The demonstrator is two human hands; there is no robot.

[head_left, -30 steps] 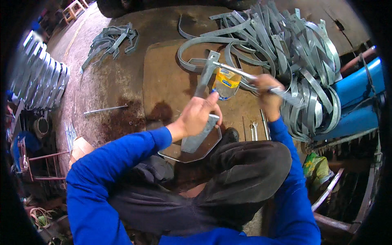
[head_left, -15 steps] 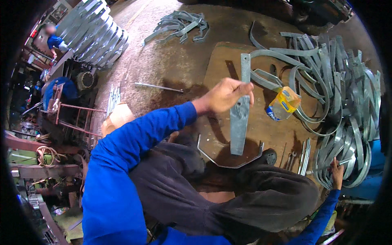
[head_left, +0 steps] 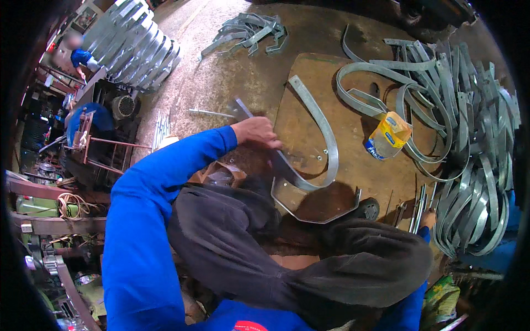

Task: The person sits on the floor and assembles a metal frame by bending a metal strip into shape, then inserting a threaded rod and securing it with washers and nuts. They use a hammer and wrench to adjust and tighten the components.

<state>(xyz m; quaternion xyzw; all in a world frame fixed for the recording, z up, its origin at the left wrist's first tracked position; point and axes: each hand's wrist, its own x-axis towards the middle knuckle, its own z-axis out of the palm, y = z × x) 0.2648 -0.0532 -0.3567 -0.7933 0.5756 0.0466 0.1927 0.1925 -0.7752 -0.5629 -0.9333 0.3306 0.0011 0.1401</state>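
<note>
Left hand point(head_left: 256, 132) — fingers holding curved grey metal strap point(head_left: 302, 183); right hand point(head_left: 428, 219) — finger state indiscernible, beside silver rods point(head_left: 418, 208); yellow-and-blue lettered plastic bag point(head_left: 390, 135).

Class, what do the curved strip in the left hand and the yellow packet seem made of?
Curved strip: metal, probably steel, dull grey; its thin band holds a smooth bend.
Yellow packet: likely plastic film, printed, perhaps glossy; it looks creased.

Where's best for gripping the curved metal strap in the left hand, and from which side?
Likely the bend of the curved metal strap, from the right: it bulges that way, while the left hand covers part of the left limb.
</note>
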